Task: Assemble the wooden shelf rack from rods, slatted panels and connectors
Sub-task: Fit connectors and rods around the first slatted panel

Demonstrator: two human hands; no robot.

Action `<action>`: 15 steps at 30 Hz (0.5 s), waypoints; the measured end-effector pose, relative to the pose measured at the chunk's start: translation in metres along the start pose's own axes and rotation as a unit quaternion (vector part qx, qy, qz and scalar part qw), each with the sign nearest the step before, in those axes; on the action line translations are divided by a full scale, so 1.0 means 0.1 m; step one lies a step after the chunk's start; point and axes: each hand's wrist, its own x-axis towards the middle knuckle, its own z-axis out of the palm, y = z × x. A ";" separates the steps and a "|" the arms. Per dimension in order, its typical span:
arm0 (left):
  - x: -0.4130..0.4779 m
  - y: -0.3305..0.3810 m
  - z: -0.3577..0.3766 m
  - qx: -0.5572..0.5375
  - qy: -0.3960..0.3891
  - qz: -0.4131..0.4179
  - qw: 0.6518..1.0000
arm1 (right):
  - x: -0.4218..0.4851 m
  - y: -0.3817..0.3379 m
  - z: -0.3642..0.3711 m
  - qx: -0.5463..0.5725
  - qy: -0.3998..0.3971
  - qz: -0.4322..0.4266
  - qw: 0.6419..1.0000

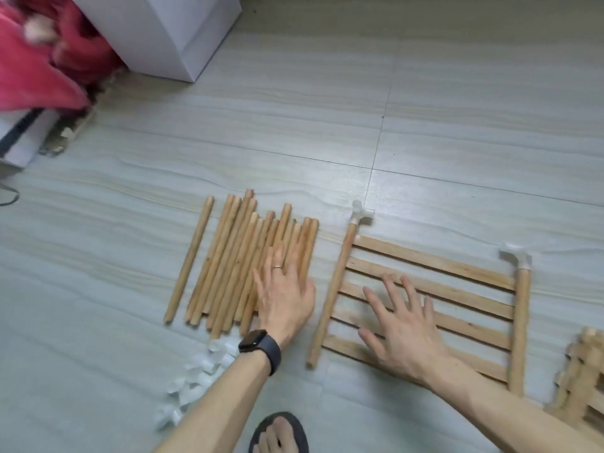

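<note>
Left fingers (281, 256) straight, close together, laid flat on the loose rod pile (228, 256), gripping nothing; left hand (284, 299) palm-down, watch (260, 346) on the wrist. Right fingers (389, 289) straight and spread wide over the slatted panel (464, 286), holding nothing; touching or hovering, can't tell. Right hand (405, 331) is also palm-down. The panel lies flat on the floor (457, 125) between the left side rod (331, 289) and the right side rod (521, 328), each capped at its far end by a white connector (359, 215); near ends bare. Spare connectors (199, 380) are heaped beside the left forearm, with spare panels (585, 384) at the right. Judged step: framing the first shelf, early on. Next move likely needs the left fingers to curl round a single rod, then connectors for the bare ends.
</note>
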 end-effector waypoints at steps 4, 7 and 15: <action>-0.49 -1.04 -0.31 -0.008 0.057 -0.203 0.978 | 0.09 -0.40 -0.03 -0.016 -0.048 -0.022 0.998; -0.96 -1.57 -0.47 -0.008 0.045 -0.317 0.947 | 0.06 -0.67 0.07 -0.013 -0.088 -0.015 0.996; -1.46 -2.18 -0.39 -0.179 -0.060 -0.389 0.902 | 0.03 -0.86 0.30 0.051 -0.094 0.019 0.994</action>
